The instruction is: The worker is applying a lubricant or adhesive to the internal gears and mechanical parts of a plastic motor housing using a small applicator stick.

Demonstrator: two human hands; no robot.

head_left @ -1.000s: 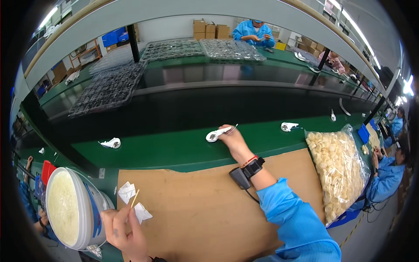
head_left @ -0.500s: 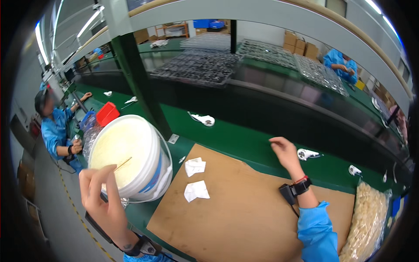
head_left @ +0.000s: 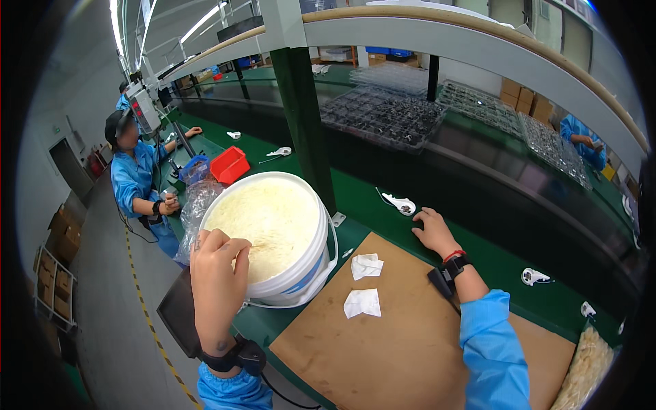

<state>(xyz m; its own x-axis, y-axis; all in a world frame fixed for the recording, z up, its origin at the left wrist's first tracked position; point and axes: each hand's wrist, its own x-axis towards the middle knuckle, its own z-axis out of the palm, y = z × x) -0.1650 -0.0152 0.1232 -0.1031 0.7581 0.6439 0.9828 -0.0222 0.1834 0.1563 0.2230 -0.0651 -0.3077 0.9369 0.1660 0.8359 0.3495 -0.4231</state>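
Observation:
My left hand (head_left: 222,263) pinches a thin wooden stick (head_left: 255,247) over a large white bucket (head_left: 298,266). Pale cream-coloured paste (head_left: 270,208) fills the bucket, and the stick's tip appears to be at its surface. My right hand (head_left: 436,231) is just beside a small white part (head_left: 402,204) with a round dark-centred head and a thin wire, lying on the green surface. Its fingers are partly spread and hold nothing; whether a fingertip touches the part I cannot tell.
Two white paper pieces (head_left: 362,303) lie on a brown board (head_left: 417,335). More white parts (head_left: 534,277) sit along the green belt. A green post (head_left: 305,123) rises behind the bucket. A red bin (head_left: 229,165) and a co-worker (head_left: 140,174) are at left; a bag of pale pieces (head_left: 584,369) lies right.
My left hand has brought the stick down to the paste. My right hand has reached toward a white part on the belt. The view has swung left.

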